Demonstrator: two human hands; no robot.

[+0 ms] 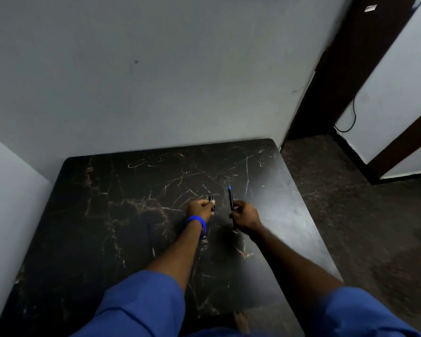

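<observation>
My right hand point(244, 217) grips a dark pen point(231, 198) with a blue tip that points up and away from me. My left hand point(199, 208), a blue band on its wrist, pinches a small dark pen cap point(212, 200) just left of the pen. A narrow gap separates cap and pen. Both hands hover over the middle of a black marble-patterned table point(131, 215). The pen's lower end is hidden inside my right fist.
The table stands in a corner, with a grey wall point(156, 81) behind it and another wall on the left. Its right edge borders dark floor point(350, 203). A dark door frame point(338, 81) and a hanging black cable point(351, 117) are at the far right.
</observation>
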